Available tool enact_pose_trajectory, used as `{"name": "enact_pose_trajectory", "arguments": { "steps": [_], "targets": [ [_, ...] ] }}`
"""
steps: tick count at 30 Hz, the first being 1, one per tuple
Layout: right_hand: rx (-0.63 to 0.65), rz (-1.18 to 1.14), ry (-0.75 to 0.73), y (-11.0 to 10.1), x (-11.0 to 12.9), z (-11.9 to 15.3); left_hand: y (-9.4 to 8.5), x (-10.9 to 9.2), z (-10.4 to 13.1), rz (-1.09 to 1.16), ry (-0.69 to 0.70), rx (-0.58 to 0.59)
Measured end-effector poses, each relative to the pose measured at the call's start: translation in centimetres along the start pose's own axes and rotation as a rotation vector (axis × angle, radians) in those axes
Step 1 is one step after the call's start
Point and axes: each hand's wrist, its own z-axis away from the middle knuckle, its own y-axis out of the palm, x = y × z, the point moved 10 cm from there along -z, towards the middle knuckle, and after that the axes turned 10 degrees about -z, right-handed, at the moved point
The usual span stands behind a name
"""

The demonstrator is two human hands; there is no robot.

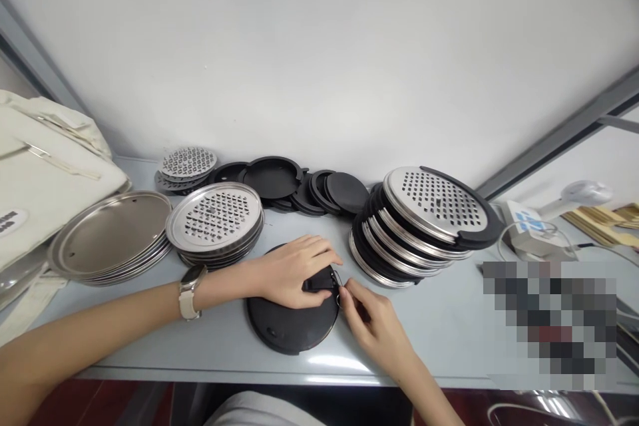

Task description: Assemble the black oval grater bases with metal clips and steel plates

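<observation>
A black round plastic disc (294, 329) lies on the grey table in front of me. My left hand (299, 273), with a watch on its wrist, rests over the disc. Its thumb and fingers close round a small black rectangular piece (319, 281) on top, whose underside is hidden. At the disc's right edge my right hand (372, 316) pinches a thin wire loop (338, 298). How that loop joins the disc cannot be made out.
Behind the disc stand shallow metal pans (114, 233), perforated grater plates (217, 216), black round parts (344, 193) and a tall stack of graters with black rims (434, 206). A cream bag (54, 160) sits left; a white box (532, 229) stands right. The table's front edge (239, 376) is close.
</observation>
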Motion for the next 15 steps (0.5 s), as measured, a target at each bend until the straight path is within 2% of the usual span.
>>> {"name": "enact_pose_trajectory", "arguments": {
  "steps": [11,15],
  "targets": [
    [0.056,0.015,0.009,0.4,0.0,-0.1,1.7,0.0,0.3,0.001,-0.11,0.091],
    [0.042,0.01,-0.006,0.3,0.2,-0.1,1.5,-0.2,0.3,-0.05,-0.103,0.056]
  ]
}}
